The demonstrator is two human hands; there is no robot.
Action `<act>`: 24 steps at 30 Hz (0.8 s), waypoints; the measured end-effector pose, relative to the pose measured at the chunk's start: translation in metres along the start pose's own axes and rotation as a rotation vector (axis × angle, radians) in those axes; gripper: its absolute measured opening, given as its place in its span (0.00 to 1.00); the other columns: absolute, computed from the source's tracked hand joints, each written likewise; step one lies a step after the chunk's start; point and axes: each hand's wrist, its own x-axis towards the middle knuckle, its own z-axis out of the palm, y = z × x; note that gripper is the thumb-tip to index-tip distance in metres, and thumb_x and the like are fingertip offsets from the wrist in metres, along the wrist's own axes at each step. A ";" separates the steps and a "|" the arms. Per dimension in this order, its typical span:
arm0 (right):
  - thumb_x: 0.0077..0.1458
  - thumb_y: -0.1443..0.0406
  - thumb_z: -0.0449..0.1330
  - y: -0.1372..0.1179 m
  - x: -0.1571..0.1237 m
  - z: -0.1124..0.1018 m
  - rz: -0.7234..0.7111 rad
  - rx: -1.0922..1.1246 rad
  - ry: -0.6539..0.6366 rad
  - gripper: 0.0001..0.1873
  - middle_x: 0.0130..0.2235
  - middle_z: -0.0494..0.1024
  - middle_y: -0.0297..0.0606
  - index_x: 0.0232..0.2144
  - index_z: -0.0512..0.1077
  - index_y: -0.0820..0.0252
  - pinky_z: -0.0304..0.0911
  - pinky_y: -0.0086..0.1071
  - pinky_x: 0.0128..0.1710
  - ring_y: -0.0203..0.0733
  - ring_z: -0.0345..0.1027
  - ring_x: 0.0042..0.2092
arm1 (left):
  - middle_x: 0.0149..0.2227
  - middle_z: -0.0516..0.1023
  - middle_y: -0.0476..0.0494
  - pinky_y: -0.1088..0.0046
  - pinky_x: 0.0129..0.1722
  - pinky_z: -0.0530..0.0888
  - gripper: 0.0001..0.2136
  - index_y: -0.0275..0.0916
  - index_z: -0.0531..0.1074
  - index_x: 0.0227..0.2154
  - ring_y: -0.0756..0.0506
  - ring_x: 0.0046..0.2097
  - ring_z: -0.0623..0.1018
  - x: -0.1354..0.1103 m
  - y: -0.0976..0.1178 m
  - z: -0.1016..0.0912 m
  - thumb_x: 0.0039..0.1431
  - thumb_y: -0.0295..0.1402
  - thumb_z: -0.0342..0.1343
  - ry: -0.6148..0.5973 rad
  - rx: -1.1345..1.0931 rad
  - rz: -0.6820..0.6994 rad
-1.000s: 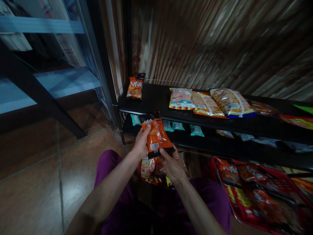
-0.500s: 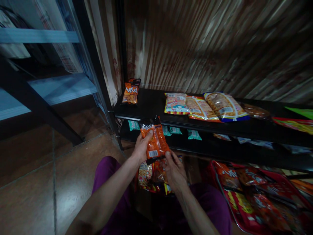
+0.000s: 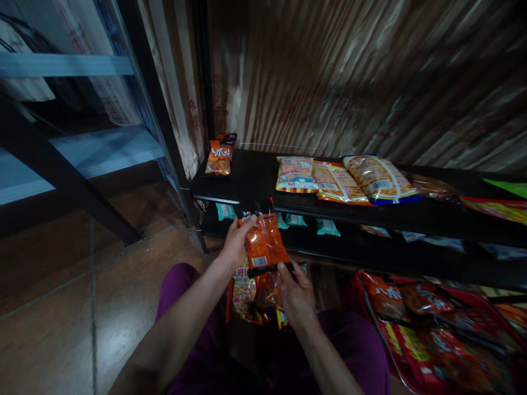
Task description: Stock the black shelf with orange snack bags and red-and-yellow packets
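Between my two hands is an orange and black snack bag (image 3: 267,241), its seam and barcode side facing up. My left hand (image 3: 236,244) grips its left edge, thumb lying on the front. The lower right corner is pinched by my right hand (image 3: 297,291). Beyond it, a similar orange snack bag (image 3: 219,157) leans at the left end of the black upper shelf (image 3: 251,186). Below the held bag, several colourful snack packets (image 3: 246,296) lie between my knees, partly hidden by my hands.
A pink and yellow packet (image 3: 296,174) and larger snack bags (image 3: 376,178) lie along the upper shelf. Small teal packets (image 3: 328,226) sit on the lower shelf. At right stands a red basket (image 3: 366,307) filled with snack bags. A dark metal post (image 3: 154,93) rises at left.
The held bag has shifted slightly right and down, tilting a little. Both hands keep hold of it; the shelf items stay where they were.
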 end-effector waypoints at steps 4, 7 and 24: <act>0.39 0.58 0.72 0.002 -0.002 -0.005 -0.043 -0.036 0.019 0.31 0.39 0.81 0.36 0.48 0.73 0.54 0.72 0.35 0.39 0.42 0.76 0.38 | 0.28 0.78 0.50 0.73 0.33 0.74 0.21 0.37 0.71 0.31 0.50 0.28 0.77 0.010 0.010 0.002 0.32 0.34 0.73 0.038 0.017 -0.029; 0.39 0.59 0.72 -0.004 -0.003 -0.002 -0.101 -0.037 0.037 0.30 0.40 0.81 0.37 0.47 0.74 0.55 0.71 0.34 0.39 0.42 0.76 0.39 | 0.28 0.78 0.49 0.72 0.34 0.74 0.21 0.37 0.71 0.31 0.49 0.29 0.77 0.012 0.010 0.001 0.33 0.35 0.73 0.024 0.020 -0.040; 0.46 0.54 0.65 -0.016 -0.003 0.000 -0.509 -0.480 0.053 0.22 0.44 0.79 0.38 0.44 0.77 0.53 0.65 0.40 0.48 0.46 0.71 0.46 | 0.44 0.77 0.45 0.69 0.45 0.71 0.29 0.44 0.69 0.50 0.45 0.43 0.77 -0.019 0.005 0.004 0.42 0.35 0.69 0.101 0.198 0.061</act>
